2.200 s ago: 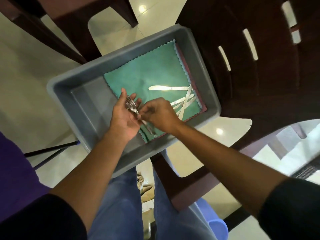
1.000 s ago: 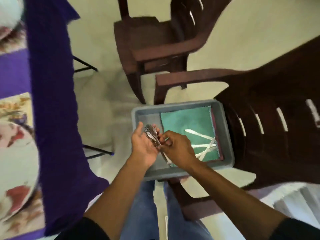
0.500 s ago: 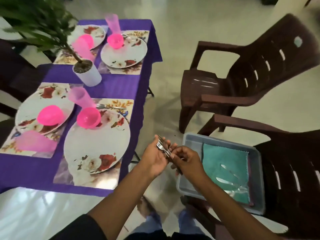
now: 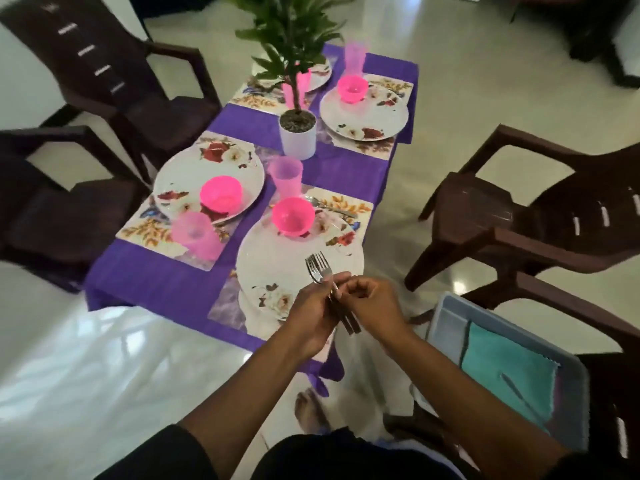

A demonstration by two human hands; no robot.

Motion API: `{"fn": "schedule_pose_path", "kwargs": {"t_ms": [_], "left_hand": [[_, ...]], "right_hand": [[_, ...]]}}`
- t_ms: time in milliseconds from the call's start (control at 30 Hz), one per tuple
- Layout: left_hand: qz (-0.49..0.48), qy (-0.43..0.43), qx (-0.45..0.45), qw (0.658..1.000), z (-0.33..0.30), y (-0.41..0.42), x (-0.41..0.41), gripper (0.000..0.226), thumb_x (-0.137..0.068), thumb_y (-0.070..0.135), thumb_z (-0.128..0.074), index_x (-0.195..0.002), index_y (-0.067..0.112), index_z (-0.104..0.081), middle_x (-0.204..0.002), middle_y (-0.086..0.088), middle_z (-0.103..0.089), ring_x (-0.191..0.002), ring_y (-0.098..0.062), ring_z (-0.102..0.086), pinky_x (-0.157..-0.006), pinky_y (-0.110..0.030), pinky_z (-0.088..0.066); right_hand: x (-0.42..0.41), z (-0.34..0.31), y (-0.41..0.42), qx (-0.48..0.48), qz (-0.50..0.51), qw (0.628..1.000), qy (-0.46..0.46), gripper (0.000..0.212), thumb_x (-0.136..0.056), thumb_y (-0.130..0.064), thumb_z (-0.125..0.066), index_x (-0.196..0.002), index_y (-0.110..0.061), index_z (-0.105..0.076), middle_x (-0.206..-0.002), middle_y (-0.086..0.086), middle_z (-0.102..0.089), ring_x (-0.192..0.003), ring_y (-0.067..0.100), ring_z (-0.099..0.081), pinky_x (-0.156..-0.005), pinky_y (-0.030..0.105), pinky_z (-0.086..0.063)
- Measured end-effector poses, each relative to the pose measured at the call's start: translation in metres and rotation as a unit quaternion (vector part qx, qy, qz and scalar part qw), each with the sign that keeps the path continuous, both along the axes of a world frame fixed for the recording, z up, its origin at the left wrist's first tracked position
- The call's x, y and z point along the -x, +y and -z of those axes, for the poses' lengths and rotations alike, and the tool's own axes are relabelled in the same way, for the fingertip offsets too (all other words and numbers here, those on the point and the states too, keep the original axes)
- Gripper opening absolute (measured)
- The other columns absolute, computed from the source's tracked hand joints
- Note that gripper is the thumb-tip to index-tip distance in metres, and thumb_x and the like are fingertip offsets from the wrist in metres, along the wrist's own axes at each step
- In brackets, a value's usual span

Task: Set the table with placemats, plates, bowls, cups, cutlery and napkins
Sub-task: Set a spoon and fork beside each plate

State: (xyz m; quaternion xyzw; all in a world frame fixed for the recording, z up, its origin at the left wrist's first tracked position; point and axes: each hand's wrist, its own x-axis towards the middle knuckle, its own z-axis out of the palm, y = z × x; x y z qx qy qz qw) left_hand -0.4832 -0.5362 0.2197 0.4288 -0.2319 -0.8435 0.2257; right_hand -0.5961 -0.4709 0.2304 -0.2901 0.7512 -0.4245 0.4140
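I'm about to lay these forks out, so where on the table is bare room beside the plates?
Bare purple tablecloth lies left of the nearest plate, below the left placemat. A second strip runs between the plant pot and the nearest placemat. The middle is crowded with pink cups and bowls.

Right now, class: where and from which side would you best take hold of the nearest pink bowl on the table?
Pinch the nearest pink bowl at its open rim, coming from above. It stands upright on the plate; the pink cup crowds its far side.

Steel forks [image 4: 320, 271] — bunched, tines up
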Motion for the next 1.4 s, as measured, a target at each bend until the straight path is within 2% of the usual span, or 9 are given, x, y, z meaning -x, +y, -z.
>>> {"fn": "schedule_pose_path", "kwargs": {"t_ms": [167,300,467,600,733,833,1000,1167,1400], "left_hand": [[-0.103,-0.005,-0.028,0.994,0.019,-0.013,-0.064,0.033,-0.112,0.021,-0.041,-0.120,-0.003,-0.062,-0.104,-0.020,-0.075,-0.087,-0.027,-0.073,-0.081,-0.041,-0.062],[-0.183,-0.143,-0.068,0.970,0.043,-0.015,-0.103,0.021,-0.101,0.012,-0.062,-0.116,-0.001,-0.068,-0.077,-0.008,-0.072,-0.057,-0.014,-0.064,-0.055,-0.026,-0.052],[-0.207,-0.180,-0.074,0.959,0.071,-0.002,-0.124,0.038,-0.083,0.021,-0.087,-0.116,0.011,-0.072,-0.103,-0.015,-0.078,-0.091,-0.027,-0.071,-0.066,-0.032,-0.053],[-0.226,-0.218,-0.073,0.947,0.082,0.003,-0.123,0.035,-0.078,0.013,-0.089,-0.108,0.005,-0.072,-0.096,-0.015,-0.074,-0.066,-0.018,-0.058,-0.049,-0.025,-0.044],[-0.228,-0.261,-0.083,0.934,0.092,-0.001,-0.122,0.048,-0.075,0.017,-0.090,-0.115,0.009,-0.066,-0.103,-0.014,-0.072,-0.075,-0.021,-0.062,-0.050,-0.027,-0.047],[-0.218,-0.314,-0.079,0.921,0.097,-0.006,-0.122,0.051,-0.077,0.018,-0.089,-0.120,0.012,-0.061,-0.110,-0.010,-0.069,-0.087,-0.022,-0.066,-0.054,-0.029,-0.051],[-0.208,-0.389,-0.082,0.894,0.109,-0.018,-0.117,0.044,-0.072,0.017,-0.087,-0.108,0.007,-0.064,-0.104,-0.017,-0.071,-0.072,-0.024,-0.062,-0.056,-0.031,-0.049],[-0.214,-0.441,-0.100,0.866,0.110,-0.025,-0.112,0.047,-0.067,0.027,-0.091,-0.101,0.004,-0.068,-0.094,-0.017,-0.074,-0.065,-0.025,-0.063,-0.057,-0.033,-0.050],[-0.184,-0.499,-0.092,0.842,0.100,-0.021,-0.100,0.042,-0.063,0.018,-0.090,-0.094,0.006,-0.065,-0.090,-0.013,-0.070,-0.073,-0.026,-0.068,-0.065,-0.042,-0.061]], "right_hand": [[-0.026,0.017,-0.028,-0.036,-0.088,0.995,0.035,0.015,-0.085,-0.012,-0.080,-0.075,-0.024,-0.080,-0.077,-0.005,-0.078,-0.078,0.017,-0.075,-0.077,0.040,-0.063],[-0.049,0.030,-0.046,-0.070,-0.154,0.985,0.039,0.009,-0.083,-0.015,-0.084,-0.076,-0.019,-0.081,-0.078,-0.006,-0.077,-0.081,0.016,-0.074,-0.077,0.035,-0.059],[-0.076,0.044,-0.062,-0.118,-0.226,0.965,0.061,0.006,-0.087,-0.022,-0.081,-0.083,-0.018,-0.081,-0.080,-0.003,-0.077,-0.076,0.016,-0.072,-0.073,0.032,-0.058],[-0.087,0.057,-0.068,-0.149,-0.283,0.943,0.098,0.009,-0.090,-0.026,-0.079,-0.094,-0.019,-0.082,-0.089,-0.003,-0.077,-0.077,0.013,-0.070,-0.069,0.026,-0.056],[-0.088,0.064,-0.076,-0.148,-0.307,0.933,0.118,0.010,-0.088,-0.027,-0.080,-0.093,-0.019,-0.082,-0.083,-0.005,-0.075,-0.073,0.012,-0.068,-0.066,0.024,-0.051],[-0.074,0.066,-0.080,-0.099,-0.339,0.915,0.197,0.007,-0.090,-0.026,-0.074,-0.093,-0.022,-0.079,-0.091,-0.007,-0.075,-0.080,0.009,-0.067,-0.077,0.027,-0.053],[-0.018,0.072,-0.094,-0.077,-0.387,0.846,0.358,0.022,-0.093,-0.034,-0.065,-0.113,-0.025,-0.069,-0.116,-0.002,-0.066,-0.110,0.021,-0.060,-0.091,0.036,-0.049],[0.030,0.068,-0.123,-0.093,-0.505,0.727,0.457,0.063,-0.091,-0.046,-0.069,-0.147,-0.026,-0.050,-0.157,0.009,-0.041,-0.142,0.033,-0.038,-0.110,0.045,-0.041],[0.055,0.070,-0.148,-0.052,-0.580,0.636,0.507,0.087,-0.079,-0.062,-0.077,-0.151,-0.028,-0.044,-0.158,0.015,-0.039,-0.141,0.039,-0.041,-0.108,0.052,-0.044]]}}
